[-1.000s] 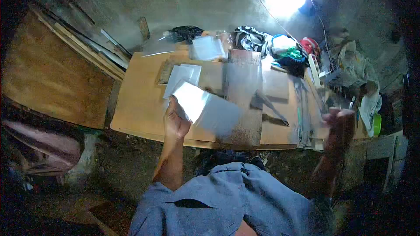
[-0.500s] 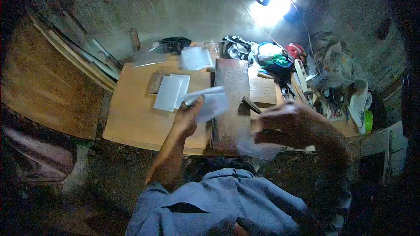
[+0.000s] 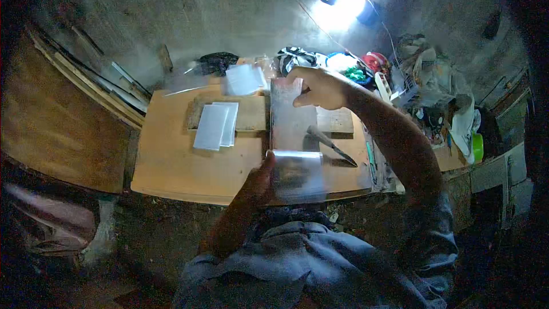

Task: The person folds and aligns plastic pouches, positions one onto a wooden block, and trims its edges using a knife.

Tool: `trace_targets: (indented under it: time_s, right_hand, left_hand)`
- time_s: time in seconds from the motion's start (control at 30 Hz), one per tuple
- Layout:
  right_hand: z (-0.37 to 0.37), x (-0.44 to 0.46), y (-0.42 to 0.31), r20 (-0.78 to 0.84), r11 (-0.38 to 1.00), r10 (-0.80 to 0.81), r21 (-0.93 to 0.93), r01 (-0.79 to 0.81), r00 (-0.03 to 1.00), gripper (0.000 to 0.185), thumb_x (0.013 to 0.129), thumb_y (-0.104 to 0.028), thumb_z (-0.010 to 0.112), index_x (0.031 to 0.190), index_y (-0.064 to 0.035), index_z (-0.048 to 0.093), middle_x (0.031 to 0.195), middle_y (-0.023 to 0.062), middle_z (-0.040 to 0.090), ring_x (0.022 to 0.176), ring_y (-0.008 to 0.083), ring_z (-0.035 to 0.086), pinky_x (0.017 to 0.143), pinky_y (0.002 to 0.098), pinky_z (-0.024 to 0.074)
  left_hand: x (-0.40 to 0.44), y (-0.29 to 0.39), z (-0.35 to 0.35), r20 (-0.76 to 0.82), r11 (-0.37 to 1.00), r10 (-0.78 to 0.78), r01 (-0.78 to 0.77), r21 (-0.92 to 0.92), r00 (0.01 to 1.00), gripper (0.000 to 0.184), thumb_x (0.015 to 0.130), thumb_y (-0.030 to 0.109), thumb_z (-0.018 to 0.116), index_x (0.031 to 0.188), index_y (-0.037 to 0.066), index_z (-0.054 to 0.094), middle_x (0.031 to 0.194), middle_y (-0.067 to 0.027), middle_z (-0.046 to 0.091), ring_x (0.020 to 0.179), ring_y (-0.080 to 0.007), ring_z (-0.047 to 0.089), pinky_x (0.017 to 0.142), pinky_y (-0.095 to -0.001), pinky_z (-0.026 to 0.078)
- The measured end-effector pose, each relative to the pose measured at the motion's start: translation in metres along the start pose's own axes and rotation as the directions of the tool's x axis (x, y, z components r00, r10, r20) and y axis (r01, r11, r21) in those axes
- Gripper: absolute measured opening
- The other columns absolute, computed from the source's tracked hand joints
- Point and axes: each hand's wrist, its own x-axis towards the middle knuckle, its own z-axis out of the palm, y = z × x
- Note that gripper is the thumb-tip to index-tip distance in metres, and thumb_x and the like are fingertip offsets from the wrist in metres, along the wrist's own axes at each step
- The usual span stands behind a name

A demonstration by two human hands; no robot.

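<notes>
My left hand [image 3: 264,178] grips a clear plastic packet [image 3: 298,173] by its left edge, low over the front of the table. A bright fold runs along the packet's top. Farther forward, my right hand [image 3: 320,88] reaches over a dark wooden board [image 3: 286,117], its thumb and fingers curved and apart. Nothing shows plainly between them, though the board below looks hazy. To the right of the board lies what looks like a knife [image 3: 336,147]. Two overlapping whitish plastic packets [image 3: 214,127] rest to the left, partly on a pale wooden block [image 3: 251,111].
More plastic packets [image 3: 243,80] lie at the back of the wooden table [image 3: 166,154]. A glaring lamp [image 3: 343,0] hangs on the wall. Cloths and bags [image 3: 297,58] line the back. Clutter with a green container [image 3: 477,147] fills the right; planks [image 3: 91,80] lean at left.
My right hand has moved forward and left over the board, and the plastic near it earlier is no longer distinct. My left hand has brought its packet down and nearer my body.
</notes>
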Motion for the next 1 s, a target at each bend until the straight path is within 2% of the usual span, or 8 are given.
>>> trace_targets:
  time_s: [0.13,0.23,0.27,0.47,0.6,0.7,0.9,1.0]
  right_hand:
    - [0.015,0.010,0.011,-0.108,0.997,0.045,0.070,-0.038,0.993,0.044,0.078,-0.018,0.070,0.113,-0.0031,0.049,0.087,0.0148,0.065,0.075,0.0231,0.063,0.066,0.0341,0.0489]
    - [0.037,0.004,0.010,-0.557,0.996,-0.033,0.055,0.077,0.830,0.041,0.080,-0.019,0.068,0.112,-0.0022,0.049,0.085,0.0145,0.064,0.069,0.0269,0.062,0.064,0.0356,0.0490]
    - [0.039,-0.006,0.008,-0.645,0.996,-0.089,-0.049,0.075,0.759,0.033,0.082,-0.021,0.064,0.104,0.0000,0.051,0.085,0.0146,0.062,0.068,0.0282,0.060,0.064,0.0363,0.0485]
    - [0.120,-0.080,0.037,-0.259,0.867,0.404,0.414,-0.277,0.878,0.024,0.087,-0.022,0.056,0.103,-0.0040,0.051,0.078,0.0135,0.057,0.073,0.0276,0.062,0.056,0.0388,0.0472]
    - [0.168,-0.100,0.003,-0.464,0.964,0.264,0.158,-0.214,0.846,0.021,0.089,-0.020,0.053,0.103,-0.0041,0.050,0.076,0.0137,0.057,0.077,0.0290,0.061,0.060,0.0380,0.0474]
    - [0.187,-0.097,-0.016,-0.274,0.686,0.592,0.665,-0.295,0.758,0.032,0.089,-0.027,0.058,0.107,-0.0035,0.047,0.088,0.0174,0.062,0.081,0.0301,0.062,0.067,0.0363,0.0489]
    - [0.178,-0.113,-0.018,-0.239,0.638,0.405,0.765,-0.085,0.883,0.037,0.078,-0.016,0.072,0.105,-0.0025,0.050,0.087,0.0136,0.064,0.079,0.0194,0.063,0.067,0.0311,0.0497]
    - [0.186,-0.121,-0.009,-0.062,0.472,0.450,0.864,-0.178,0.891,0.040,0.077,-0.012,0.075,0.106,-0.0020,0.051,0.094,0.0079,0.064,0.082,0.0132,0.061,0.073,0.0289,0.0497]
  left_hand:
    - [0.008,-0.015,-0.020,0.133,0.692,0.232,-0.260,0.673,0.964,0.051,0.090,0.045,0.053,0.111,-0.001,0.054,0.099,-0.0113,0.061,0.089,-0.0199,0.058,0.083,-0.0337,0.047]
    - [-0.012,0.010,0.020,-0.210,0.753,0.051,0.101,0.651,0.976,0.040,0.089,0.035,0.060,0.108,0.000,0.056,0.097,-0.0088,0.061,0.087,-0.0170,0.057,0.081,-0.0319,0.047]
    - [-0.002,-0.002,0.001,-0.123,0.737,0.225,-0.086,0.670,0.966,0.036,0.088,0.031,0.062,0.107,0.001,0.057,0.096,-0.0078,0.061,0.087,-0.0159,0.057,0.081,-0.0316,0.047]
    - [-0.001,0.005,-0.005,-0.074,0.884,0.303,-0.251,0.395,0.950,0.034,0.088,0.030,0.062,0.103,0.001,0.058,0.095,-0.0081,0.062,0.089,-0.0169,0.058,0.081,-0.0321,0.049]
    - [0.017,-0.010,-0.016,-0.013,0.973,0.230,-0.230,0.010,0.973,0.031,0.088,0.025,0.063,0.107,0.001,0.056,0.095,-0.0072,0.062,0.087,-0.0160,0.060,0.072,-0.0307,0.052]
    - [0.003,0.006,0.023,-0.103,0.719,0.391,-0.234,0.654,0.915,0.030,0.088,0.023,0.062,0.107,0.001,0.057,0.096,-0.0067,0.063,0.088,-0.0158,0.060,0.076,-0.0303,0.051]
    - [0.044,-0.029,-0.048,-0.040,0.908,0.355,-0.334,0.254,0.934,0.028,0.090,0.027,0.060,0.105,0.002,0.059,0.095,-0.0068,0.064,0.087,-0.0154,0.060,0.080,-0.0315,0.050]
    - [0.011,0.002,-0.011,0.102,0.597,0.521,-0.447,0.666,0.847,0.035,0.090,0.030,0.059,0.109,0.002,0.056,0.099,-0.0092,0.063,0.091,-0.0163,0.060,0.084,-0.0325,0.049]
